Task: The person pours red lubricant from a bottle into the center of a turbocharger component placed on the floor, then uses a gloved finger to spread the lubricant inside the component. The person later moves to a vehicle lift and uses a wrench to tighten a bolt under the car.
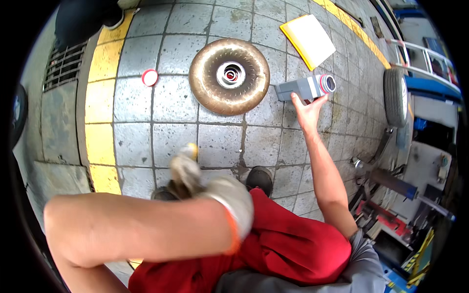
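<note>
My bare right hand [309, 113] is closed around the lower side of a grey bottle [300, 90], thumb and fingers on opposite ends. The bottle's uncapped mouth with its red ring points right; whether it touches the floor I cannot tell. Left of it, a bronze-coloured torque converter [205, 80] lies flat, its hub facing up. Farther left, a red cap [150, 77] rests on the tiles. My left hand [227, 198], in an off-white work glove with an orange cuff, is blurred above my legs. A crumpled off-white shape with a yellow tip [184, 168] shows beside its fingers, perhaps a second glove.
A yellow-edged pad with a white top [310, 41] lies beyond the bottle. To the right are a tyre [395, 97], a blue lift arm [432, 88] and assorted workshop gear. At left a yellow line [100, 107] runs beside a floor grate [63, 68]. A person's dark-clad leg [83, 22] stands far left.
</note>
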The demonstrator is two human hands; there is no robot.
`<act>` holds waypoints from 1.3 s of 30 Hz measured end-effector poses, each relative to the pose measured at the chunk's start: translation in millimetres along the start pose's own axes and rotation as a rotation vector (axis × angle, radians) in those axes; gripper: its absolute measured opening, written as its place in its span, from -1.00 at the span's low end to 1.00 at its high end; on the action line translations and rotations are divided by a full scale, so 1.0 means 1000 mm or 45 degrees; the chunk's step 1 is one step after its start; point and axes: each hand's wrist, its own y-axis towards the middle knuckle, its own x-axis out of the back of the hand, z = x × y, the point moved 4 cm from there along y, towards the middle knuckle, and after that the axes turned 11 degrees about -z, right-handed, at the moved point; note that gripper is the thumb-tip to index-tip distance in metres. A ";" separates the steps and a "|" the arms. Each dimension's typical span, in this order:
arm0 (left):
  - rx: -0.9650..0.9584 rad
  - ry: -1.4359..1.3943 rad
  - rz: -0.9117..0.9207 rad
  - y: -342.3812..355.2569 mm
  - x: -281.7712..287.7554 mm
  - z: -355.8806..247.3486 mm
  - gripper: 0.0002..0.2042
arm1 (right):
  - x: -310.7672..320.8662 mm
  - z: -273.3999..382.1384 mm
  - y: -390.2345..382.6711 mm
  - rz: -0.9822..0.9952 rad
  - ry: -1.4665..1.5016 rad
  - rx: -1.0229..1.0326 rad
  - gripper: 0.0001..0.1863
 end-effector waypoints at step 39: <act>0.734 -2.028 -1.680 0.080 0.001 0.217 -0.24 | 0.003 -0.011 0.003 -0.047 -0.135 -0.017 0.41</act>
